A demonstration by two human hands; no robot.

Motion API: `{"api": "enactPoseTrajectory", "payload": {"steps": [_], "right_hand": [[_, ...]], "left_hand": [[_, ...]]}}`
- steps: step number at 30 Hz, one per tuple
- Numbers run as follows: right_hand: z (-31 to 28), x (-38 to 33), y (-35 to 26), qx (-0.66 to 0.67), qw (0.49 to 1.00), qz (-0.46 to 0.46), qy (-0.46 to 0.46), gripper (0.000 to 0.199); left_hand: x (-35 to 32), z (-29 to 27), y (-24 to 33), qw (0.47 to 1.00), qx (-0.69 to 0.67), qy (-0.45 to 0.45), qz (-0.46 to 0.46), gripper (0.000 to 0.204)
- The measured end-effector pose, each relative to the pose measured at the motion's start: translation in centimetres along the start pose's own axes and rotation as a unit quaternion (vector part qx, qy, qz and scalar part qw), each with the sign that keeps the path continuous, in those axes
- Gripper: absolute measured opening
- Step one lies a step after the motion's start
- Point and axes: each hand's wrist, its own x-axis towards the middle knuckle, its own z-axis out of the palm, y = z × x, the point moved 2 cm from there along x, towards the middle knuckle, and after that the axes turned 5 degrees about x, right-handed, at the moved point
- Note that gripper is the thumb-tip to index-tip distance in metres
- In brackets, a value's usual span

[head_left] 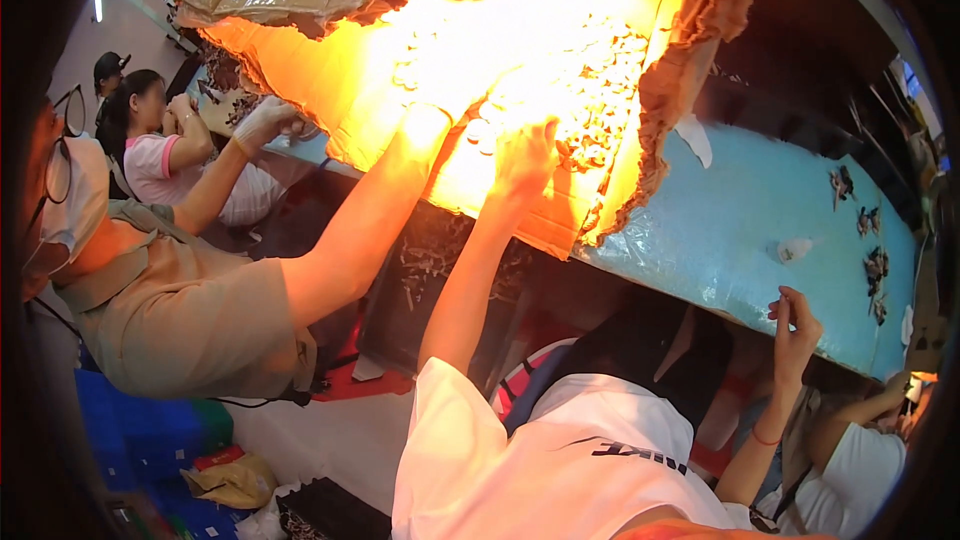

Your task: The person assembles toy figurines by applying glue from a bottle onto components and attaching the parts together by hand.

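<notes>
Left hand (527, 160) curled, apparently picking among small dark pieces (597, 152) beside it in the torn brown cardboard box (690, 55); right hand (796, 332) half-curled; both holds unclear; lifting one calls for a fingertip pinch.

Small pieces (590, 145), numerous: dark brownish where shaded, washed to yellow-white under strong light; exact form indistinct. Loose, lying close together in uneven clusters on the brightly lit cardboard floor of an open, ragged-edged carton (345, 108); densest toward its right wall.
Small dark item, one: at the right hand's (795, 328) fingertips; too small to identify.
</notes>
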Motion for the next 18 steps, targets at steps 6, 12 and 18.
{"api": "enactPoseTrajectory", "payload": {"steps": [6, 12, 18], "right_hand": [[0.9, 0.1, -0.8, -0.014, 1.000, -0.014, -0.023, 0.013], [1.1, -0.1, -0.9, -0.026, 0.999, -0.008, -0.045, 0.010], [1.8, -0.5, -0.8, -0.045, 0.996, -0.031, -0.066, 0.011]], "left_hand": [[0.1, 1.6, -1.6, 1.000, -0.021, -0.002, -0.022, 0.018], [0.1, 1.3, -2.6, 0.995, -0.068, -0.024, -0.070, 0.017], [0.0, 0.6, -3.3, 0.986, -0.109, -0.056, -0.110, 0.017]]}}
